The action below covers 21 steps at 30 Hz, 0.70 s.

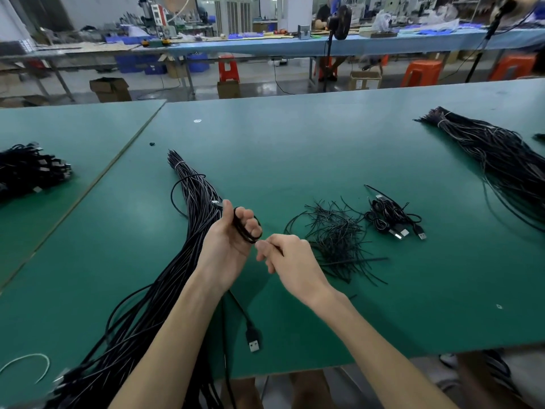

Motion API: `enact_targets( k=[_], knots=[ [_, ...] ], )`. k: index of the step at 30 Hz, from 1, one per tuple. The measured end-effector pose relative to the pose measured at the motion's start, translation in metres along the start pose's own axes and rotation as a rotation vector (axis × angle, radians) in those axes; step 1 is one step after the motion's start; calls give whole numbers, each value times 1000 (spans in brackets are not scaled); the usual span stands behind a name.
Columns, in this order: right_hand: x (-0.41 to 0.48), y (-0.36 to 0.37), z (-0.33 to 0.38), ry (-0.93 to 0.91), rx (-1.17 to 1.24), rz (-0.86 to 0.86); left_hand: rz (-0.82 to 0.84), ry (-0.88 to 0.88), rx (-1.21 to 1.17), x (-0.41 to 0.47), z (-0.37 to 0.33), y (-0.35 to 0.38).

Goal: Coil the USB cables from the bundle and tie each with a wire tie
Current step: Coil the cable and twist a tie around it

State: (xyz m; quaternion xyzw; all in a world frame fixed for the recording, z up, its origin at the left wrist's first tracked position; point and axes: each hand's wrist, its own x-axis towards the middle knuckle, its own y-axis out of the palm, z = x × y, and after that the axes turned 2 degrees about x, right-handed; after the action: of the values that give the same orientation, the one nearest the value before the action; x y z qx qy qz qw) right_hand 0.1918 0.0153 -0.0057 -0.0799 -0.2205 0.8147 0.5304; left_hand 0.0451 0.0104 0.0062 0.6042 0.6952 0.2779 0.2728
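Note:
My left hand (227, 240) is palm up above the green table and has a black USB cable (246, 228) looped around its fingers, thumb pressed on one plug. The cable's loose end hangs below my wrist, ending in a USB-A plug (253, 340). My right hand (290, 255) pinches the cable right beside the coil. A long bundle of black cables (188, 208), bound by a white tie near its far end, lies under my left arm. A loose heap of black wire ties (336, 234) sits just right of my right hand. Coiled, tied cables (392, 219) lie beyond it.
Another large black cable bundle (498, 160) stretches along the far right. A pile of coiled cables (26, 169) rests on the neighbouring table at left. A white tie (29, 364) lies near the front left edge. Benches, orange stools and boxes fill the background.

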Motion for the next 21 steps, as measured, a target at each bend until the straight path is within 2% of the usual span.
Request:
enact_targets(
  k=[3, 8, 10, 12, 14, 16, 21],
  knots=[
    [4, -5, -3, -7, -66, 17, 44, -74, -89, -3, -5, -2],
    [6, -17, -6, -14, -338, 73, 145, -147, -70, -4, -11, -10],
    [9, -27, -4, 22, -383, 94, 133, -133, 123, -4, -6, -7],
    [15, -38, 1, 91, -376, 64, 109, -35, 448, -5, 2, -3],
    [20, -41, 5, 181, -191, 10, 120, 61, 679, -7, 8, 1],
    [21, -32, 10, 264, -9, -34, 129, 113, 786, -8, 12, 3],
    [22, -18, 16, 294, 107, -126, 170, 301, 1094, -7, 22, 0]
  ],
)
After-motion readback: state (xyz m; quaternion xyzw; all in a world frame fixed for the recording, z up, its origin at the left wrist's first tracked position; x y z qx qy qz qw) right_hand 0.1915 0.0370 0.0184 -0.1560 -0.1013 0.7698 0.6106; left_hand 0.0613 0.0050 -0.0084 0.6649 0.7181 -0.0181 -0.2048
